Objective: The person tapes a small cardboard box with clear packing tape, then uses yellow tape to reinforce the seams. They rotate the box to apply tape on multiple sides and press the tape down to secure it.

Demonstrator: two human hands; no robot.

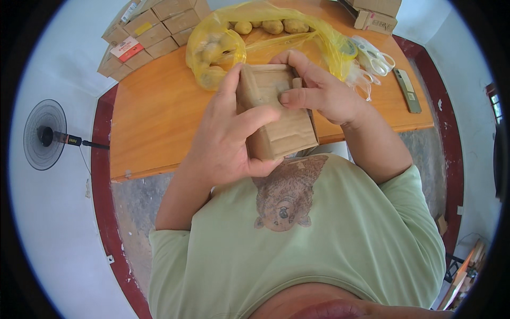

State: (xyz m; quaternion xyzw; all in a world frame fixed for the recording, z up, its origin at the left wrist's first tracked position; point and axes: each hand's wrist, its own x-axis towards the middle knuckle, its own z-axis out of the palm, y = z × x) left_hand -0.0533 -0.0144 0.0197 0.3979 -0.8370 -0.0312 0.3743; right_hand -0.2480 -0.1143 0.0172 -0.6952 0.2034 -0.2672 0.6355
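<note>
While hands grip, box (cardboard), between them

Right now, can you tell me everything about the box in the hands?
The box is plain brown, apparently cardboard, with creased edges. I can't tell if it's shut; its underside is hidden. It's held, seemingly tilted, around the table's near edge. The left hand spans its left side; the right hand holds its far right part.

I have the left forearm and right forearm slanting inward before me, elbows bent. My left hand grips with fingers spread; my right hand grips too, thumb pointing left.
</note>
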